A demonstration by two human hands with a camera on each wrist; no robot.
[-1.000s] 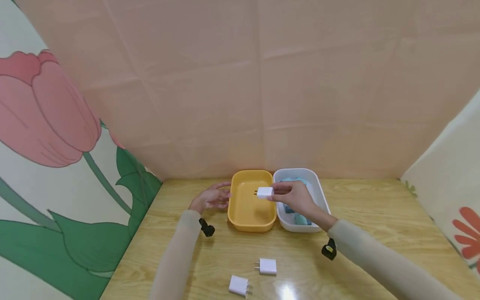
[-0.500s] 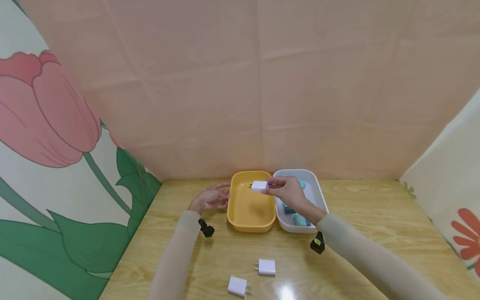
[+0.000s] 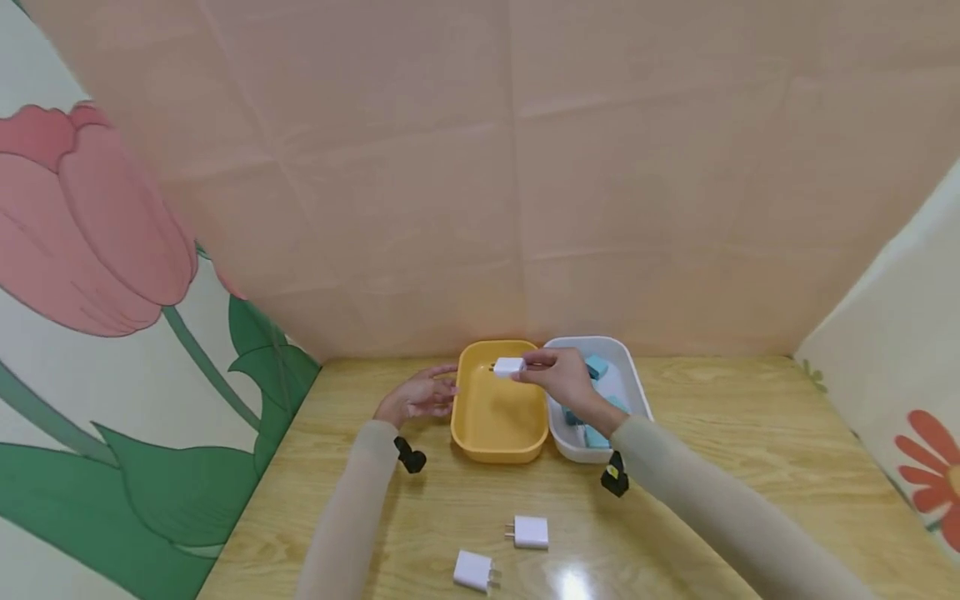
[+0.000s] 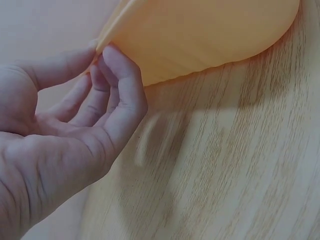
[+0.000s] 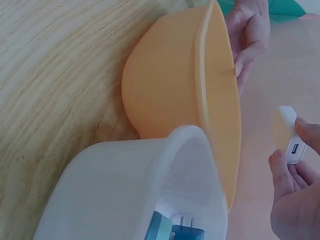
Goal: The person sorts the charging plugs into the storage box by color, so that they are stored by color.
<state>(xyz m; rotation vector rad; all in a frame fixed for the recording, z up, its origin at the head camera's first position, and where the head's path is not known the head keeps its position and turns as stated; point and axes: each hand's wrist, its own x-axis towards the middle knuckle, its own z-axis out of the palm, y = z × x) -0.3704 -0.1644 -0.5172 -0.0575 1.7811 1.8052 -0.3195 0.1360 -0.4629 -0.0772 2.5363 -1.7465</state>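
Between the thumb and fingers of my right hand (image 3: 564, 379) is a white USB wall charger (image 3: 509, 367). It is over the far part of a yellow plastic bin (image 3: 501, 457), prongs pointing left; its USB port faces the right wrist camera. My left hand (image 4: 75, 120) is at the bin's left rim, thumb and bent fingertips meeting on the edge. Two more white chargers lie on the table nearer me, one (image 3: 531, 532) with prongs to the left, the other (image 3: 473, 571) with prongs to the right.
A white bin (image 3: 647, 404) stands against the yellow bin's right side, holding several teal and blue chargers (image 5: 187, 233). The wooden table (image 3: 720, 467) meets a pinkish cloth backdrop (image 3: 420, 208) right behind both bins. Flower-printed panels flank both sides.
My right hand has carried the white charger left and slightly away from me, farther over the yellow bin. The left hand stays at the rim. More of the white bin's contents now shows.
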